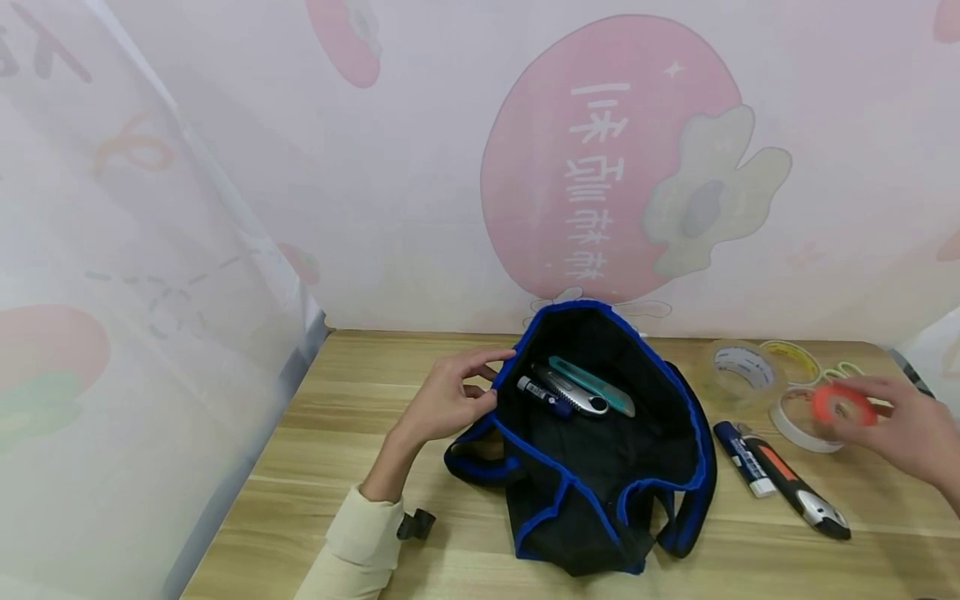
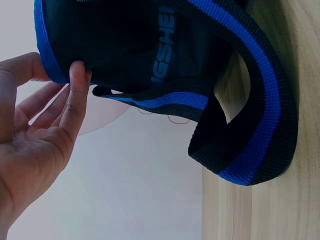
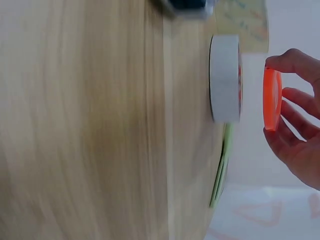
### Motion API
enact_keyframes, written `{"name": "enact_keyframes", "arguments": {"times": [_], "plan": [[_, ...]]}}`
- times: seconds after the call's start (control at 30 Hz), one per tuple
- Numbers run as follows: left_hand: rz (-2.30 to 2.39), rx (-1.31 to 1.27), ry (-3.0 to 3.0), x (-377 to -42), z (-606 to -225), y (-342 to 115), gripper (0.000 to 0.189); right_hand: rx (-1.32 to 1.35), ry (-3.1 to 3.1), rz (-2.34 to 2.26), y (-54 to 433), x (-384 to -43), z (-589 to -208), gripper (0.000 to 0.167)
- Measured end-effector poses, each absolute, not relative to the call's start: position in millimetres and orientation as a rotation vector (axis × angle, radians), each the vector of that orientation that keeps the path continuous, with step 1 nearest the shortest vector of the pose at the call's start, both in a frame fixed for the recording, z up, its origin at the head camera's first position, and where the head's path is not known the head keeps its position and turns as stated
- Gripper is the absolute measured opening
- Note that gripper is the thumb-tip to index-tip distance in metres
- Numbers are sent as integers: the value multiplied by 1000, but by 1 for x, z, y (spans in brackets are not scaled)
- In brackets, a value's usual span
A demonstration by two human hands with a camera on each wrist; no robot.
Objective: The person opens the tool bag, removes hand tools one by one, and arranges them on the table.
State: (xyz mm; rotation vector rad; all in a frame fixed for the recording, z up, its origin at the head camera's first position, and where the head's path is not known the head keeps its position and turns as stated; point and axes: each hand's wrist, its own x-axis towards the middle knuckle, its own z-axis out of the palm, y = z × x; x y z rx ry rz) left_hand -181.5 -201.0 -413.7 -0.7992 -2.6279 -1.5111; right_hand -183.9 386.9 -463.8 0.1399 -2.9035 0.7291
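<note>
A black tool bag [image 1: 600, 450] with blue trim lies with its mouth facing up on the table. My left hand [image 1: 453, 396] pinches its left rim; in the left wrist view, thumb and fingers [image 2: 77, 97] grip the blue edging. Inside the bag rest a teal utility knife [image 1: 592, 385], a silver utility knife [image 1: 573, 392] and a dark blue glue stick [image 1: 543, 396]. At the right, my right hand [image 1: 911, 425] holds a thin orange-red roll of tape [image 3: 272, 99] by its edge, thumb on one side and fingers on the other. It is raised above the white tape roll [image 3: 225, 77].
Right of the bag lie another glue stick [image 1: 742, 458] and a black-and-orange utility knife [image 1: 798, 483]. Behind them are a wide clear tape roll [image 1: 742, 375], a yellow-edged roll [image 1: 795, 358] and green-handled scissors [image 1: 843, 369]. Bag straps [image 2: 270, 100] loop out at both sides.
</note>
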Motion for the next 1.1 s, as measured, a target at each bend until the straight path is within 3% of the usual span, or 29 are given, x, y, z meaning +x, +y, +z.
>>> {"name": "enact_keyframes", "arguments": {"times": [0.47, 0.9, 1.1], "plan": [[-1520, -796, -2635, -182, -414, -200, 59, 119, -2816, 790, 427, -192, -499, 62], [-1530, -802, -2620, -182, -414, -200, 59, 21, -2919, 843, 446, -196, -508, 68], [-1530, -793, -2622, -182, -414, -200, 60, -11, -3027, 858, 453, -195, -509, 80]]}}
